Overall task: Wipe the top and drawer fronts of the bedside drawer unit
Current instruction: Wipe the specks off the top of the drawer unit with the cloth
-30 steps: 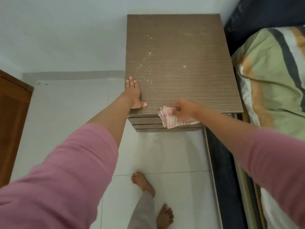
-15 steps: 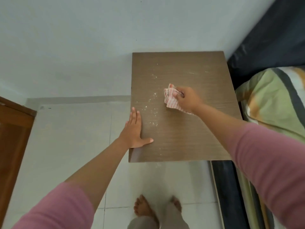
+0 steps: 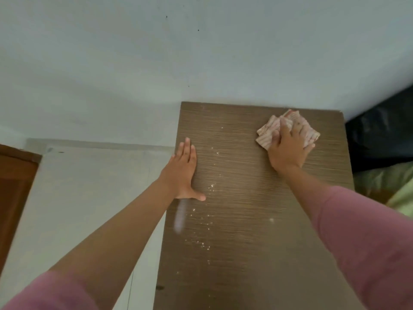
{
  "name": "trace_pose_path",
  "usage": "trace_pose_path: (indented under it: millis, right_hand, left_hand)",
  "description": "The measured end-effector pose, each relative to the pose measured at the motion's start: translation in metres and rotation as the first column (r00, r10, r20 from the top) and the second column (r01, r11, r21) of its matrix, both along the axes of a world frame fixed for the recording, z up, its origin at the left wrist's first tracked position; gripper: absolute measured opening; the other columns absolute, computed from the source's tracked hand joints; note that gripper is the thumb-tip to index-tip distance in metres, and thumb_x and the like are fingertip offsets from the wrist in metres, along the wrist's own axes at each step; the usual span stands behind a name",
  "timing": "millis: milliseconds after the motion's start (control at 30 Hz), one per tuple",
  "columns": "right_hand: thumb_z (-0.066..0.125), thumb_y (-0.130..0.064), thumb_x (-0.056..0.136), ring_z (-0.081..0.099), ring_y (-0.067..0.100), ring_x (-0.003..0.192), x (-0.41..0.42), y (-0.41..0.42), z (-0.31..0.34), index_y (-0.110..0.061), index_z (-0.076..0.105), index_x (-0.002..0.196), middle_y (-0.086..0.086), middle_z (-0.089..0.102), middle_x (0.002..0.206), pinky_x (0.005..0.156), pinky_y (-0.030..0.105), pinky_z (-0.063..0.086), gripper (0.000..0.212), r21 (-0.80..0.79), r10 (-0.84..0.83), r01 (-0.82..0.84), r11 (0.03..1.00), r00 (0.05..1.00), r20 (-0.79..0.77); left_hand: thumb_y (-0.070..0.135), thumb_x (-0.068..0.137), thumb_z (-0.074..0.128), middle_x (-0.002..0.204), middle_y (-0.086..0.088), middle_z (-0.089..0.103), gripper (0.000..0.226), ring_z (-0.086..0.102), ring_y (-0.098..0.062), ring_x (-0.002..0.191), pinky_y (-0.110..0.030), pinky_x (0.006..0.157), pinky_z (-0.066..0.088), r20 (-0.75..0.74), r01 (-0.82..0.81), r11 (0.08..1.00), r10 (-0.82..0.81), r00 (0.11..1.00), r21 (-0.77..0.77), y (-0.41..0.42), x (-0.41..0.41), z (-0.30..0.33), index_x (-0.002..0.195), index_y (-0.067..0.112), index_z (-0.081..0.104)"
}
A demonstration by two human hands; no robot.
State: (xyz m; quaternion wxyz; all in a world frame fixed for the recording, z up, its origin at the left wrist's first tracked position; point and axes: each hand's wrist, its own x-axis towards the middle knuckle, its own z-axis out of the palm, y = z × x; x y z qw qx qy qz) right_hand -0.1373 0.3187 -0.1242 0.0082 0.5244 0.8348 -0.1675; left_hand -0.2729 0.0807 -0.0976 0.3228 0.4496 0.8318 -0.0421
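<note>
Hands: two (image 3: 182,170) (image 3: 288,148); cloth (image 3: 271,130): one

A pale wall (image 3: 156,52) fills the upper view, with a brown wooden door (image 3: 15,193) below it at far left, white floor tiles (image 3: 85,198) beneath, and dark and green bedding (image 3: 384,166) at right.

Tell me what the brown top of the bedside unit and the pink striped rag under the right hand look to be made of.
Brown top of the bedside unit: probably laminated board with a matte wood-grain print; the fine lines run very evenly and the edges are sharp. Pink striped rag: soft woven cloth, likely cotton; it folds and crumples under the right hand.
</note>
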Motion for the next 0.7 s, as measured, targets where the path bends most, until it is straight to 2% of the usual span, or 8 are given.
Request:
trace_pose_path:
  millis: [100, 233, 367, 567, 700]
  right_hand:
    - [0.017, -0.043, 0.099, -0.005, 0.027, 0.147, -0.008, 0.001, -0.008, -0.033, 0.007, 0.150, 0.006, -0.001, 0.160, 0.113, 0.056, -0.004, 0.053, 0.026, 0.017, -0.020, 0.999, 0.994, 0.110]
    - [0.016, -0.044, 0.098, -0.010, 0.027, 0.146, -0.034, -0.012, -0.008, -0.033, 0.000, 0.149, 0.005, -0.007, 0.160, 0.114, 0.054, -0.008, 0.055, -0.010, 0.055, -0.054, 0.999, 0.992, 0.117]
    - [0.014, -0.046, 0.097, -0.015, 0.027, 0.146, -0.065, -0.031, -0.008, -0.035, -0.006, 0.149, 0.004, -0.011, 0.159, 0.113, 0.054, -0.009, 0.056, -0.049, 0.162, -0.158, 0.986, 0.981, 0.103]
    - [0.018, -0.048, 0.096, -0.016, 0.026, 0.146, -0.091, -0.055, -0.007, -0.036, -0.005, 0.149, 0.004, -0.011, 0.159, 0.113, 0.052, -0.011, 0.059, -0.076, 0.288, -0.285, 0.956, 0.957, 0.033]
    - [0.020, -0.048, 0.096, -0.017, 0.023, 0.145, -0.093, -0.060, -0.009, -0.038, -0.003, 0.149, -0.001, -0.012, 0.159, 0.113, 0.048, -0.013, 0.058, -0.072, 0.442, -0.439, 0.895, 0.897, 0.019]
  left_hand:
    - [0.064, 0.059, 0.073, 0.145, -0.014, -0.041, 0.142, -0.031, -0.028, 0.137, -0.038, 0.112, -0.006, -0.020, -0.005, 0.999, 0.004, 1.000, -0.042, 0.004, 0.002, 0.000, 0.141, 0.004, -0.027]
    - [0.063, 0.060, 0.073, 0.144, -0.015, -0.042, 0.142, -0.031, -0.029, 0.136, -0.038, 0.113, -0.006, -0.028, -0.013, 0.995, 0.011, 1.000, -0.096, 0.008, 0.004, 0.004, 0.140, 0.003, -0.028]
    - [0.065, 0.060, 0.072, 0.142, -0.013, -0.044, 0.142, -0.033, -0.028, 0.136, -0.036, 0.110, -0.009, -0.020, -0.028, 0.993, 0.026, 0.999, -0.116, 0.010, 0.004, 0.006, 0.139, 0.004, -0.029]
    - [0.063, 0.061, 0.073, 0.142, -0.013, -0.044, 0.141, -0.033, -0.027, 0.136, -0.036, 0.111, -0.009, -0.032, -0.038, 0.992, 0.034, 0.999, -0.119, 0.012, 0.006, 0.008, 0.140, 0.004, -0.028]
    - [0.062, 0.061, 0.073, 0.142, -0.011, -0.045, 0.141, -0.034, -0.025, 0.136, -0.034, 0.110, -0.010, -0.026, -0.049, 0.993, 0.047, 0.999, -0.110, 0.012, 0.005, 0.008, 0.140, 0.005, -0.028]
